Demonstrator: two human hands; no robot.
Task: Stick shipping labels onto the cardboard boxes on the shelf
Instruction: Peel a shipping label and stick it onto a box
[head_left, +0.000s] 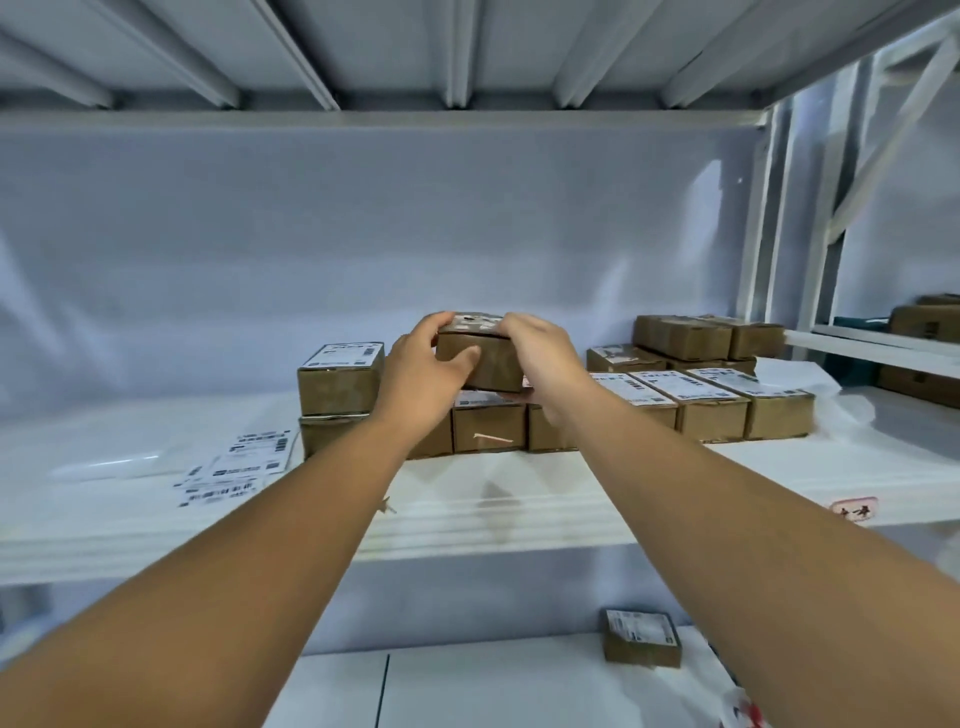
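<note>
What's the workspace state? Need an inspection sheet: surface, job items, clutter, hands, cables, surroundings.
Surface: white shelf, boxes at middle and right.
Job's things: cardboard box held over the front row; labelled boxes at right; brown-topped boxes stacked behind them; loose shipping labels at left.
Clutter: red-and-white tag on the shelf's front edge.
Hands: left hand and right hand both grip the cardboard box.
Cables: nothing seen.
Surroundings: lower shelf with one small labelled box; neighbouring rack at right.

Bare left hand (422, 375), bare right hand (546, 358), bare forearms (260, 545)
</note>
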